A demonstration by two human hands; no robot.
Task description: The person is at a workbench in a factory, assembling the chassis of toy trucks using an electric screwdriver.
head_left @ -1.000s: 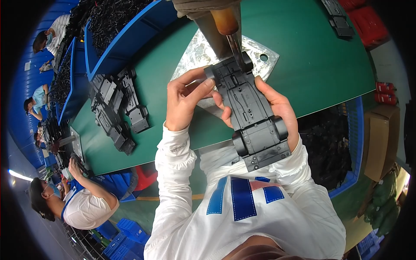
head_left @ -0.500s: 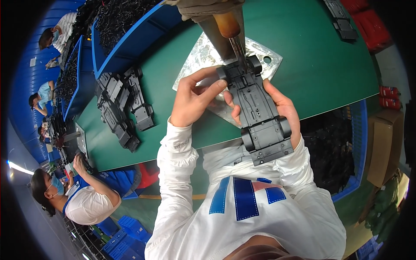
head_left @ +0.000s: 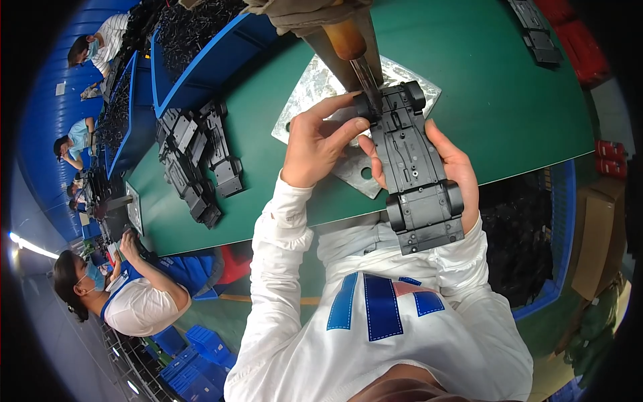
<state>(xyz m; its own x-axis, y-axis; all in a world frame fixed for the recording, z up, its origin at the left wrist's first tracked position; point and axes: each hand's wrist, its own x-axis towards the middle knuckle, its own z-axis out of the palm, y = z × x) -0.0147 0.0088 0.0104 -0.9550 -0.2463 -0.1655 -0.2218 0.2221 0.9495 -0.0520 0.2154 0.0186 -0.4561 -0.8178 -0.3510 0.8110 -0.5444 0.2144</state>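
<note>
Head view: L hand (head_left: 318, 146) fingers clamped on far-L corner, R hand (head_left: 460, 166) fingers on R side, of blk chassis (head_left: 412, 159) held over bench (head_left: 516, 124) near edge. Prob. light, stiff, slightly slick; best held by long sides.

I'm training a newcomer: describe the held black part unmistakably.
On the green table lies a silver plate. Before it, the left hand and right hand hold a long black part, an amber-handled tool at its far end. Unlike similar parts piled at left, it is held.
</note>
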